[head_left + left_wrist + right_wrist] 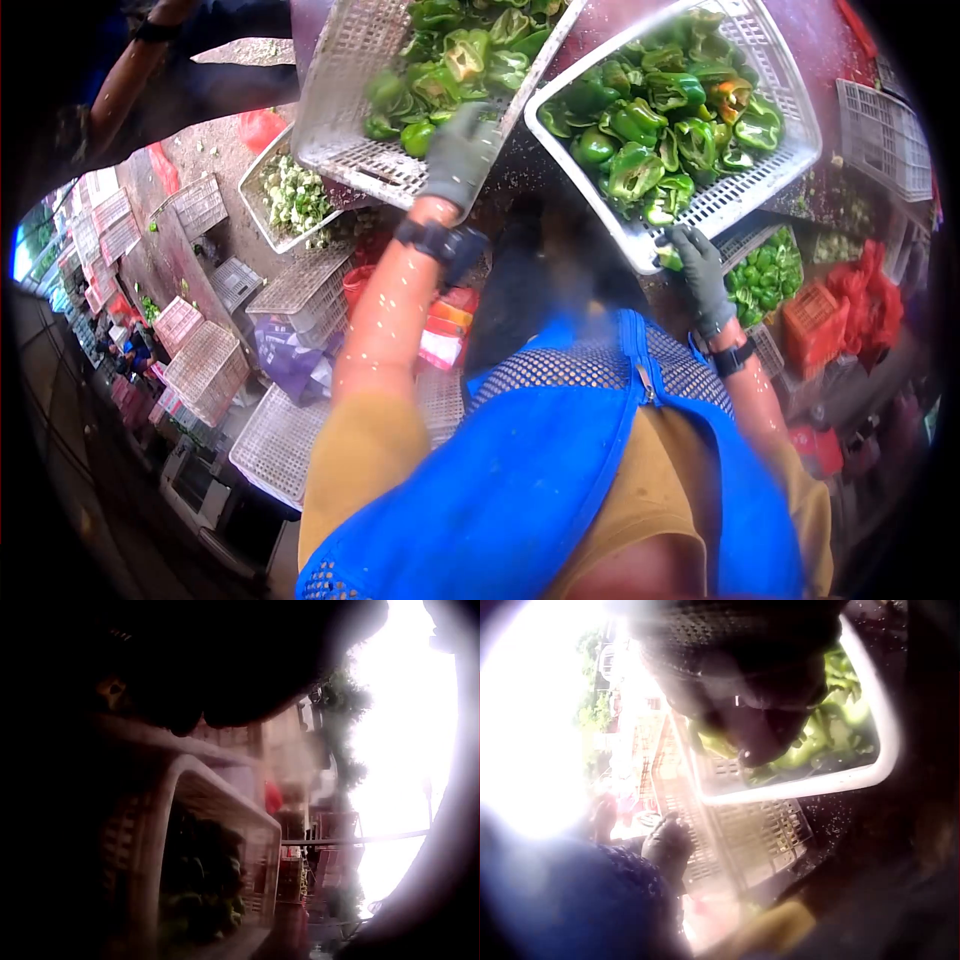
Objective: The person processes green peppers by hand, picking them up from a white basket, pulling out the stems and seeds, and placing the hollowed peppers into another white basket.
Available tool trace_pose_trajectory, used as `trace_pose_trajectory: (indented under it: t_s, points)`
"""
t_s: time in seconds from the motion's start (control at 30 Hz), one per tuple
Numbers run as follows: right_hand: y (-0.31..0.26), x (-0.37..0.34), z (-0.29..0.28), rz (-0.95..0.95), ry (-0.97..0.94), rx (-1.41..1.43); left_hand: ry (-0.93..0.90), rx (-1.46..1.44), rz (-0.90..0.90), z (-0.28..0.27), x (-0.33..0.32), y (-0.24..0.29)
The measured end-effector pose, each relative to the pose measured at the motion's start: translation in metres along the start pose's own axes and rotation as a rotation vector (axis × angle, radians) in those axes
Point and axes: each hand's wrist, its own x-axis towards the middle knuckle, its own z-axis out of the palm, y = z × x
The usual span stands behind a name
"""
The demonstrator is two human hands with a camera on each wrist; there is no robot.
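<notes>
My gloved left hand (462, 155), blurred by motion, is over the near right side of the left white crate (350, 158), beside green pepper pieces (466, 55). Its fingers look extended, and nothing shows in them. At the near corner of the right white crate (640, 245), my gloved right hand (703, 280) pinches a green pepper piece (668, 258). That piece (716, 742) shows under the dark fingers of the right hand (761, 712) in the right wrist view. Cut peppers (665, 110) fill much of the right crate. The left wrist view is mostly dark.
A crate of pale green bits (290, 205) stands at the left. Lower right are a crate of green peppers (765, 275), an orange basket (815, 325) and red bags (868, 300). Empty crates (280, 440) lie lower left. Another person's arm (125, 85) is at upper left.
</notes>
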Motion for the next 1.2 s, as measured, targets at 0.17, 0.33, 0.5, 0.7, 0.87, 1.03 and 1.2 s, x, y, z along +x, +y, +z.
trace_pose_trajectory:
  t_s: [0.17,0.33,0.5,0.7,0.87,1.03,1.2]
  points:
    - [-0.005,-0.034,-0.01,-0.186,0.146,-0.601,-0.463,0.65,-0.056,0.004,0.097,-0.233]
    - [0.032,-0.061,-0.018,0.064,0.399,-0.522,-0.446,0.902,-0.259,0.054,0.102,-0.277]
    - [0.098,-0.056,-0.118,0.059,0.646,-0.083,-0.301,0.82,-0.392,0.05,0.092,-0.207]
    - [0.083,-0.013,-0.176,-0.062,0.853,0.694,-0.096,0.182,-0.26,0.019,0.095,-0.245]
    - [-0.053,0.022,-0.049,-0.257,0.531,0.359,-0.118,-0.907,-0.393,-0.017,0.064,-0.133]
    - [-0.11,0.05,0.039,-0.335,-0.196,0.278,-0.303,-1.368,-0.229,-0.001,-0.01,-0.001]
    - [-0.097,0.069,0.026,-0.299,-0.39,0.576,-0.473,-1.206,-0.058,0.072,-0.054,0.056]
